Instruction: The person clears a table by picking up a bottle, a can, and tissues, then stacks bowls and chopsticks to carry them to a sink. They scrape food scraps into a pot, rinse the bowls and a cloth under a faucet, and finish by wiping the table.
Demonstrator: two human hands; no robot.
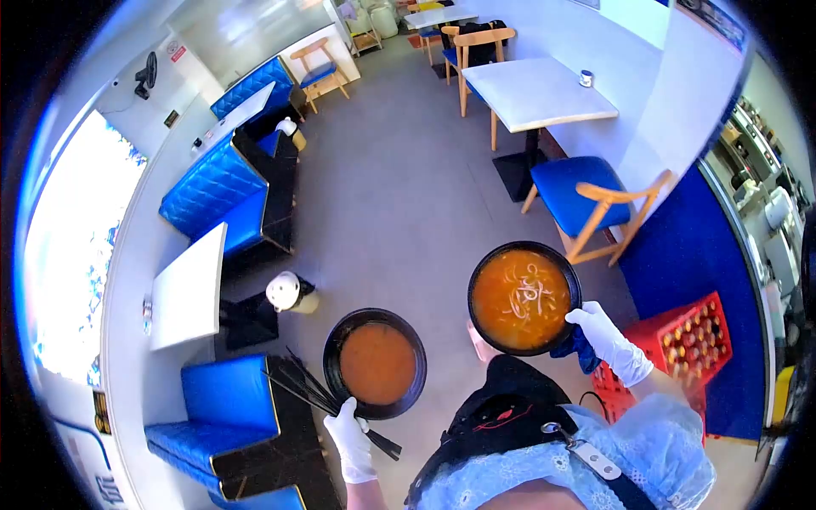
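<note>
Grey floor point(382, 178), hands point(349, 435) point(605, 336) apart, gripping bowls point(376, 314) point(523, 245)

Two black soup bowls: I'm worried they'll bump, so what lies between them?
In the head view, grey floor shows in the gap between the left bowl and right bowl, with a pink object near the latter's edge.

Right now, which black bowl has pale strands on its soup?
The black bowl in the right hand: pale strands lie across its orange soup. The other black bowl, at the left hand, shows brownish soup, no visible strands.
</note>
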